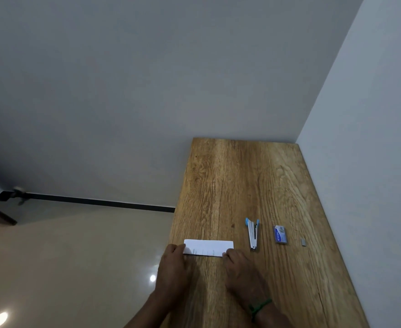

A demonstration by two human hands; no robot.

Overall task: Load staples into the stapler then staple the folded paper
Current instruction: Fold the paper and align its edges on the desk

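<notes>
Nearby, wooden table [242,185] against grey walls [147,79].

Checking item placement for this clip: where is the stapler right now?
In the head view, the stapler lies on the wooden table, right of the folded paper and left of the staple box, untouched.

1. A long brown wooden table [242,181] with wavy grain lines stands in the corner, against the pale walls
2. A white strip of folded paper [207,247] lies flat near the table's left edge, with thin grey marks along its near edge
3. A silver stapler with blue ends [253,233] lies just right of the paper
4. A small blue and white staple box [280,235] lies right of the stapler
5. A tiny grey metal block [303,241] lies farthest right, apart from the box
</notes>
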